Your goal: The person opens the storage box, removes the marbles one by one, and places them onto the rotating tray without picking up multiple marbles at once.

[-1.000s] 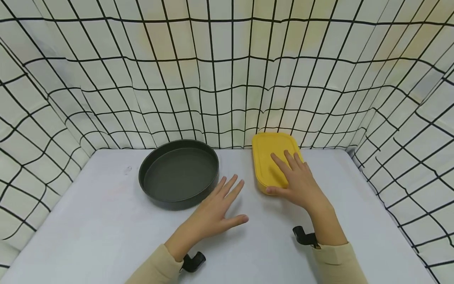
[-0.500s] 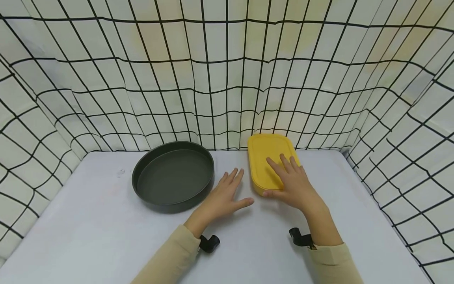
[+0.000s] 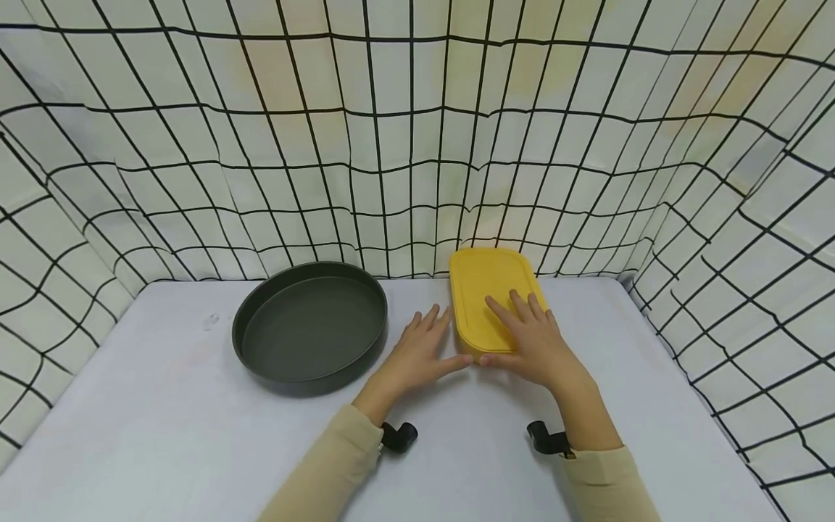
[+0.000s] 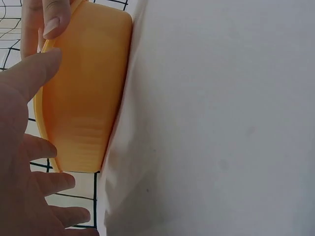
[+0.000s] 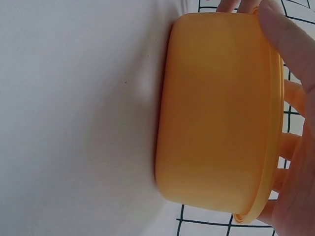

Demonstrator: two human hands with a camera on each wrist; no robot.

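A yellow lidded food container (image 3: 485,279) stands at the back of the table, right of the middle. My right hand (image 3: 541,351) is over the near right part of its lid, fingers spread, thumb at the near edge. Beside its near left corner is my left hand (image 3: 417,359), fingers spread and thumb reaching toward the right thumb. In the left wrist view, the left thumb lies at the rim of the container (image 4: 86,93); firm contact cannot be told. The right wrist view shows the container's side (image 5: 216,108) with the right fingers (image 5: 290,145) beyond the lid rim.
A dark grey round pan (image 3: 309,330) sits left of the left hand, close to the back edge. White walls with black netting (image 3: 411,138) enclose the back and sides of the white table (image 3: 163,420).
My left hand has moved right and slightly forward, from near the pan to the container's corner. The right hand stays over the lid. The head view has shifted slightly.
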